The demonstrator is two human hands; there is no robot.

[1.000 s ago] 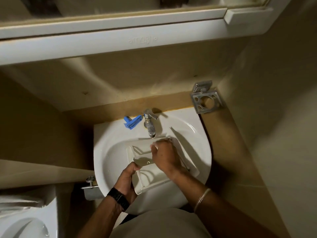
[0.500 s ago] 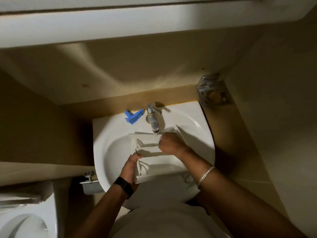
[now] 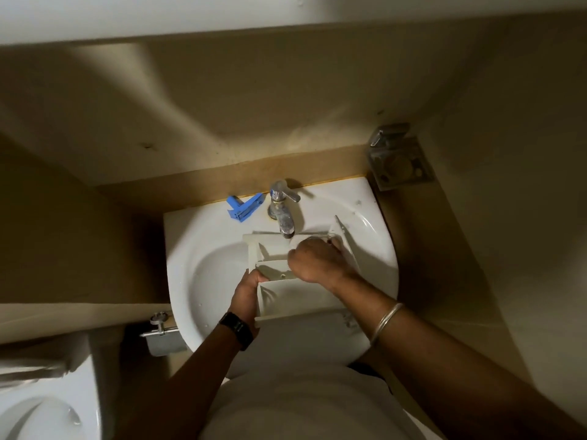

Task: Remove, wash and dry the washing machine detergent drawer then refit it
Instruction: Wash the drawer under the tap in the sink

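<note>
The detergent drawer (image 3: 295, 290) is held over the wash basin (image 3: 203, 274), its far end under the spout of the tap (image 3: 283, 214). The left hand (image 3: 246, 292) grips the drawer's left wall, fingers curled over the edge. The right hand (image 3: 314, 260) reaches into the far compartments with its fingers bent down inside; they seem to be rubbing the plastic, though whether they hold a cloth or anything else cannot be told, and no stream of water is clear in the dim light.

To wash it well, hold the left grip firm, since wet plastic slips. Tilt the drawer so rinse water runs out into the basin, not onto the person. Work the fingertips into each corner and along the dividers, where residue cakes. The blue insert (image 3: 244, 207) on the basin's rim probably needs rinsing too.
</note>
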